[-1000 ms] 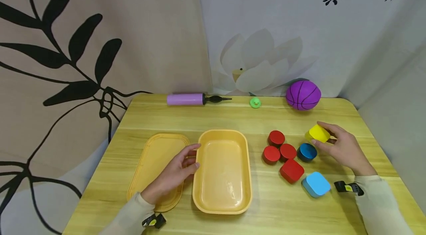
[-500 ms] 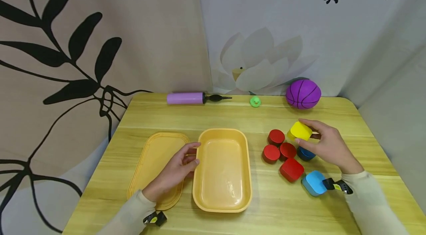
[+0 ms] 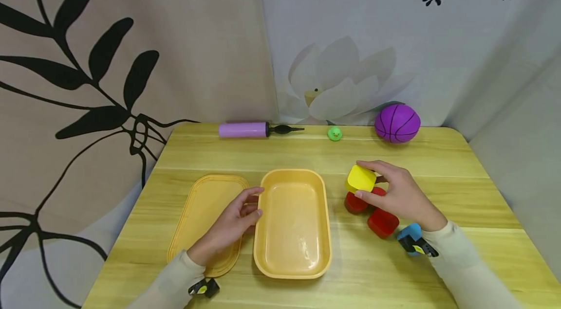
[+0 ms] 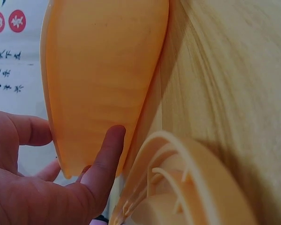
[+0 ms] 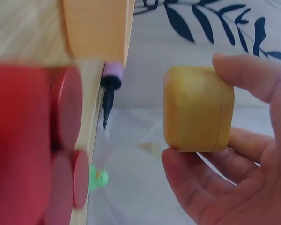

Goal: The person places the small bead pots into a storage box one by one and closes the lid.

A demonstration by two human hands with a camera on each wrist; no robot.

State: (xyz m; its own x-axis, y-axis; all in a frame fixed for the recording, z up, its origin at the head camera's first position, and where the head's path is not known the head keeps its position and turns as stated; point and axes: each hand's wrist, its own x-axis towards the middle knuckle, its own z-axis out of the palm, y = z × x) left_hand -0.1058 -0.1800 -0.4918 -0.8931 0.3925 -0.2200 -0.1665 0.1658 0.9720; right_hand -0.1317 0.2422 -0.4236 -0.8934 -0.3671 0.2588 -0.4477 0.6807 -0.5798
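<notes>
My right hand [image 3: 396, 194] pinches a yellow rounded-square block [image 3: 361, 178] between thumb and fingers, held up over the red blocks; the right wrist view shows that yellow block [image 5: 196, 110] off the table. My left hand [image 3: 228, 226] rests its fingertips at the left rim of an empty yellow plastic box [image 3: 292, 224]. In the left wrist view the thumb lies along the outer wall of the box [image 4: 98, 75]. Below the right hand are a red round block [image 3: 356, 203] and a red square block [image 3: 383, 223], with others partly or wholly hidden.
A yellow lid [image 3: 215, 207] lies left of the box, partly under the left arm. A light-blue block [image 3: 409, 233] sits beneath the right wrist. Along the back stand a purple hand pump [image 3: 245, 130], a small green duck toy [image 3: 335, 134] and a purple ball [image 3: 397, 123].
My right hand has carried the yellow block leftward, from beyond the dark-blue block to above the red ones. The left hand stays at the box's rim.
</notes>
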